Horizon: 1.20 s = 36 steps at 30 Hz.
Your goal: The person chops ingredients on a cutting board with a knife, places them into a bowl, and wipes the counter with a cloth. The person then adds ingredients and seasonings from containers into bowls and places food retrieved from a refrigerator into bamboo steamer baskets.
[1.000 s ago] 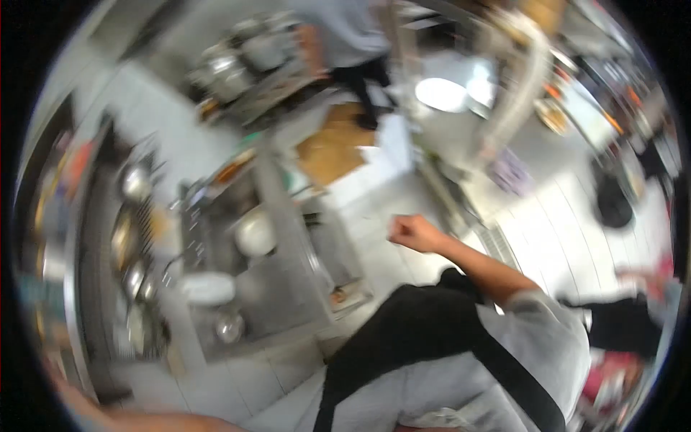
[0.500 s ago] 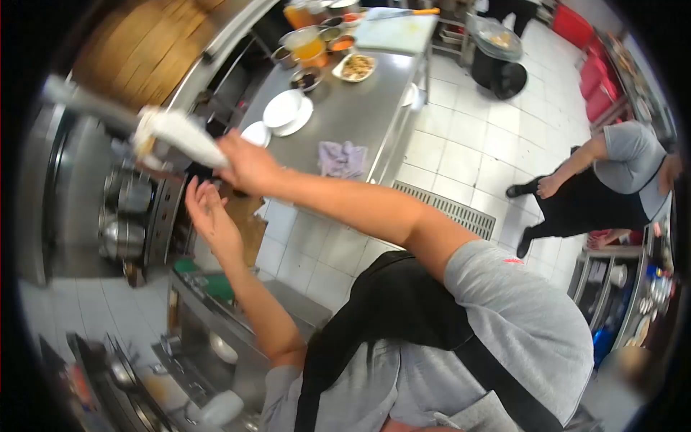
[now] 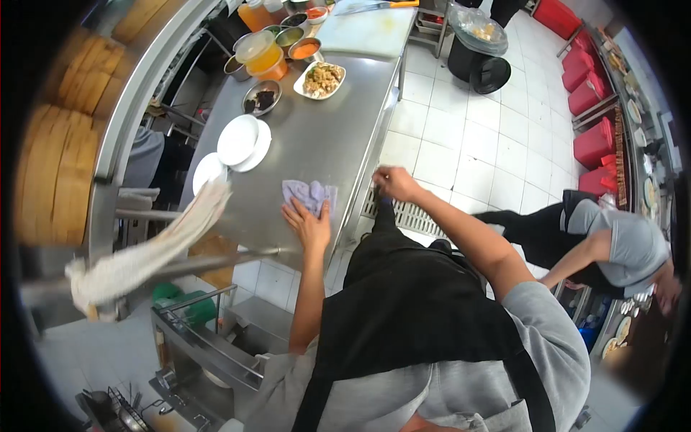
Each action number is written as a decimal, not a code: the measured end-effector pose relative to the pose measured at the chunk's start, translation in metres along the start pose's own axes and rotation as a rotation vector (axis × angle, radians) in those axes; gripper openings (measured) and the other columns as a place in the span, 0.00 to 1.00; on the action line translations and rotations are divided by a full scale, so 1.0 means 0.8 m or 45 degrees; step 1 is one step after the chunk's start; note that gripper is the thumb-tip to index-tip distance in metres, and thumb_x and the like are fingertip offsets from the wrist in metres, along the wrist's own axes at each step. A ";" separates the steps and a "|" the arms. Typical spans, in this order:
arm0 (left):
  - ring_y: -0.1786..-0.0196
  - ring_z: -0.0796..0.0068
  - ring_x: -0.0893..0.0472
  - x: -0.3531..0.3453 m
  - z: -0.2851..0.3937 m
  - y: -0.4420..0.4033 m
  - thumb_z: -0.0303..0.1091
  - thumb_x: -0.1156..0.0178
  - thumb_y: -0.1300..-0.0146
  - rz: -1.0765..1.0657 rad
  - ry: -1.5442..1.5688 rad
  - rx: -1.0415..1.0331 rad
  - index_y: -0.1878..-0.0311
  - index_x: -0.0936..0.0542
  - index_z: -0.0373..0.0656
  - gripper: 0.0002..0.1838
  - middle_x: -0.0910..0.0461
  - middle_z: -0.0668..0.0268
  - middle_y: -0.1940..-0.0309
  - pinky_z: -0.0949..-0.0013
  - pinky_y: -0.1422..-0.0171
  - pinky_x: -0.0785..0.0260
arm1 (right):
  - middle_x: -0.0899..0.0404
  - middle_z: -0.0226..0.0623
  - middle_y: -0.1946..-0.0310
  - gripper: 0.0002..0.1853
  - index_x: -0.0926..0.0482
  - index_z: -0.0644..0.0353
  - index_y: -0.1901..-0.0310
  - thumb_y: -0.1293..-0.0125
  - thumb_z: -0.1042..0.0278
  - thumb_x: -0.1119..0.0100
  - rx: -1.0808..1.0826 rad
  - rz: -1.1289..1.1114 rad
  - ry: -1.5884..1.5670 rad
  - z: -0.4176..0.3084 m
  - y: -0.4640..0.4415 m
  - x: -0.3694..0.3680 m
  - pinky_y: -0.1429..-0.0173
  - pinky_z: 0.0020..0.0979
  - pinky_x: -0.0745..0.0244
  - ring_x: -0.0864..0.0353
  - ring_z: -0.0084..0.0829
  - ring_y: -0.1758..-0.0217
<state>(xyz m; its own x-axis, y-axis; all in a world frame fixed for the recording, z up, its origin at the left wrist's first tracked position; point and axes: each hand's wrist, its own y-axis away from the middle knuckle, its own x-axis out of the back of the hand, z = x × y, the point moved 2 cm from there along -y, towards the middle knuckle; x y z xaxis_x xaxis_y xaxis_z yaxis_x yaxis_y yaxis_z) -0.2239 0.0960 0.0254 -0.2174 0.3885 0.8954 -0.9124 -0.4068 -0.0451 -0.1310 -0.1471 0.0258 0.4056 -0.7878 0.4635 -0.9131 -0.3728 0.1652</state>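
Note:
My left hand [image 3: 309, 226] lies with spread fingers at the near edge of a crumpled purple cloth [image 3: 314, 196] on the steel table [image 3: 281, 164]. To the right, past the table's edge, my right hand [image 3: 394, 183] hangs over the floor with its fingers curled; what they hold, if anything, is hidden. A long whitish cloth [image 3: 147, 252] drapes over a rail at the left. White plates [image 3: 237, 140] stand beyond my left hand, and a white bowl of food [image 3: 319, 80] sits farther back.
A cutting board [image 3: 365, 30] with a knife, sauce containers [image 3: 259, 56] and small bowls stand at the table's far end. A lined black bin [image 3: 479, 57] is beyond. On the right, a co-worker [image 3: 619, 234] bends near red bins [image 3: 594, 144]. Bamboo steamers [image 3: 61, 173] are at left.
My right hand has left the whitish cloth and moved right, beyond the table's edge. My left hand has come down onto the table by the purple cloth. The co-worker has bent lower.

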 end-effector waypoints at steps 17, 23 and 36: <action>0.29 0.35 0.49 -0.081 0.080 -0.252 0.36 0.45 0.37 0.265 -0.048 -0.182 0.33 0.42 0.28 0.33 0.47 0.37 0.33 0.42 0.26 0.55 | 0.18 0.47 0.71 0.18 0.29 0.73 0.48 0.33 0.69 0.57 -0.206 -0.109 -0.570 -0.003 -0.383 0.098 0.71 0.31 0.19 0.16 0.31 0.76; 0.29 0.35 0.50 -0.120 0.093 -0.323 0.33 0.43 0.39 0.243 -0.088 -0.282 0.34 0.42 0.26 0.34 0.46 0.36 0.34 0.43 0.25 0.56 | 0.20 0.43 0.79 0.14 0.25 0.71 0.61 0.33 0.64 0.48 -0.186 0.024 -0.364 0.004 -0.352 0.122 0.73 0.31 0.22 0.18 0.30 0.79; 0.30 0.43 0.43 -0.226 0.319 -0.371 0.27 0.39 0.47 -0.004 0.282 -0.796 0.37 0.32 0.35 0.31 0.38 0.46 0.37 0.49 0.27 0.50 | 0.20 0.42 0.72 0.16 0.28 0.71 0.48 0.33 0.71 0.57 -0.404 0.463 -0.408 0.128 -0.110 0.410 0.72 0.28 0.20 0.18 0.27 0.77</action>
<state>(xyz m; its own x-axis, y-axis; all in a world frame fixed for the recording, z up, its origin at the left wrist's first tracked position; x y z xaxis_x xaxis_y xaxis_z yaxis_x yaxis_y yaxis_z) 0.1749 -0.0644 -0.0098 -0.2196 0.5766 0.7870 -0.9280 0.1255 -0.3509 0.0868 -0.4230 0.0739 0.0106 -0.9653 0.2610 -0.9441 0.0763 0.3206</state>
